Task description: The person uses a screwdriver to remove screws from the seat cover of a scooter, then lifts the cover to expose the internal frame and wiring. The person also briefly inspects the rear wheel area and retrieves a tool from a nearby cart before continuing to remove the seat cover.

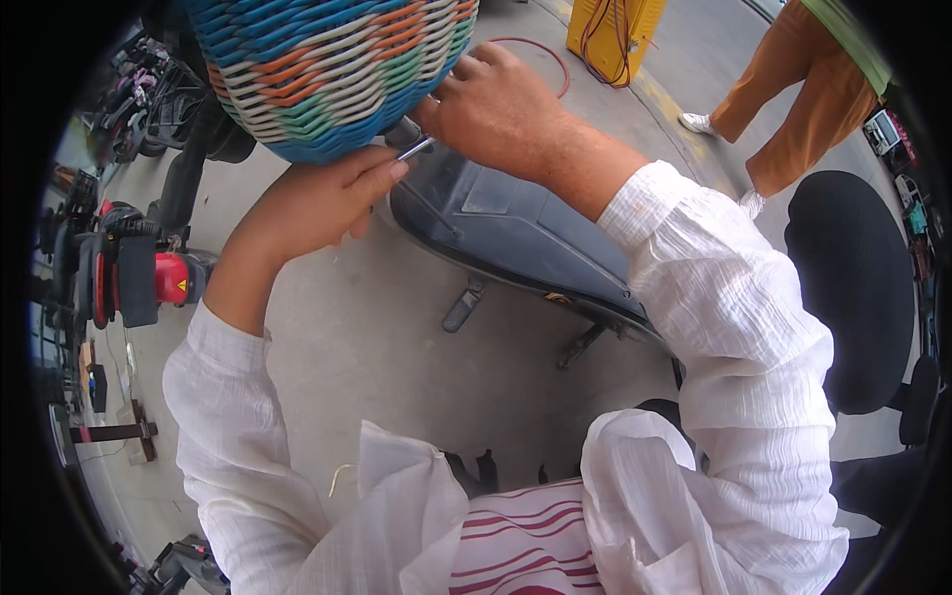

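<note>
A woven basket [342, 74] in blue, white, orange and green hangs at the top, in front of the scooter's dark footboard [531, 213]. Just below the basket's lower edge, my left hand [312, 203] is closed, its thumb pressed by the end of a short silver metal rod [416, 149]. The rod slants up to the right, and its full shape is hidden. My right hand [496, 109] is close by at the basket's right side, its fingers curled in. Their tips go behind the basket, so what they grip cannot be made out.
A black scooter seat [851, 293] stands at the right. Beyond it is a person in orange trousers [818, 94]. A yellow box with cables [615, 40] stands at the back. Parked vehicles line the left, one with a red part [171, 278]. A footpeg [462, 305] sticks out below the footboard.
</note>
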Available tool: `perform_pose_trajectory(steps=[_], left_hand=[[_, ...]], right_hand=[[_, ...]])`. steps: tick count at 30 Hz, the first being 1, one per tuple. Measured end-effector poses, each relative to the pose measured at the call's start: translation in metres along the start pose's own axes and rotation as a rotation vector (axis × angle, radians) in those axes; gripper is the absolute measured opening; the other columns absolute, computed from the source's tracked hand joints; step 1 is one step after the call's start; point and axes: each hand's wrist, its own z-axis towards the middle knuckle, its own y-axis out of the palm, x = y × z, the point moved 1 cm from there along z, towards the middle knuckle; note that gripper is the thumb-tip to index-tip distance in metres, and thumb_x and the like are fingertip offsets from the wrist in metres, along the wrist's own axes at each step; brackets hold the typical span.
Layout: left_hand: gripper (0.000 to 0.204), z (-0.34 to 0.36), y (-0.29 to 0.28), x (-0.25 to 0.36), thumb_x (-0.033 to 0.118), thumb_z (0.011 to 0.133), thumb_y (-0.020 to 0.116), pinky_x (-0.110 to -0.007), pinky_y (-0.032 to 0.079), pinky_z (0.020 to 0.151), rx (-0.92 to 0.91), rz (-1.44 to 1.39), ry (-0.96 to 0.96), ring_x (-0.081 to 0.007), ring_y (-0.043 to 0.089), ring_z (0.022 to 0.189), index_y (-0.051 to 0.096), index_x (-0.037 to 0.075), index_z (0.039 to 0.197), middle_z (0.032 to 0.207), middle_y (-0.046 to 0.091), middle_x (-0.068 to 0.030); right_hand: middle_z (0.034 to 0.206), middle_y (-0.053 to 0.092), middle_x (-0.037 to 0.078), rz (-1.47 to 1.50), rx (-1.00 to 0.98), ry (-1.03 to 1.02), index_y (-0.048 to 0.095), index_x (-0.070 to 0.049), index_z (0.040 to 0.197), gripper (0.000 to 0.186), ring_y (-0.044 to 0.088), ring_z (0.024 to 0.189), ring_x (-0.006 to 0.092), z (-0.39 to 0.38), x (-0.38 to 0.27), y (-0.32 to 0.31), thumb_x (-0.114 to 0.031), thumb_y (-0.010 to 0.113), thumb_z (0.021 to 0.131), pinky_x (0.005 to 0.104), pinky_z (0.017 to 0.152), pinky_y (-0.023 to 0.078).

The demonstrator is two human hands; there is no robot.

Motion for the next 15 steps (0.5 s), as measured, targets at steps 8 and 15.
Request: perform_pose_trajectory(steps=[8, 15], left_hand=[[0.038, 0.04, 0.011, -0.036, 0.033, 0.1, 0.047, -0.033, 0.041, 0.091, -0.494, -0.771, 0.319, -0.016, 0.054, 0.082, 0.059, 0.008, 0.075, 0.07, 0.053, -0.0021], [0.025, 0.034, 0.074, 0.0, 0.017, 0.096, 0.054, -0.026, 0.033, 0.064, 0.46, -1.567, 0.007, -0.0092, 0.037, 0.062, 0.045, 0.011, 0.074, 0.065, 0.036, 0.0031]], right_hand=[[0.091, 0.061, 0.006, 0.025, 0.057, 0.383, 0.068, -0.01, 0.091, 0.019, 0.057, 0.094, 0.0215, 0.01, -0.03, 0.001, -0.023, 0.067, 0.078, 0.0391, 0.08, 0.04], [0.107, 0.059, 0.019, 0.52, 0.006, 0.558, 0.064, -0.002, 0.104, 0.026, 0.057, 0.1, 0.0342, 0.009, -0.037, 0.041, -0.019, 0.055, 0.088, 0.043, 0.085, 0.045]])
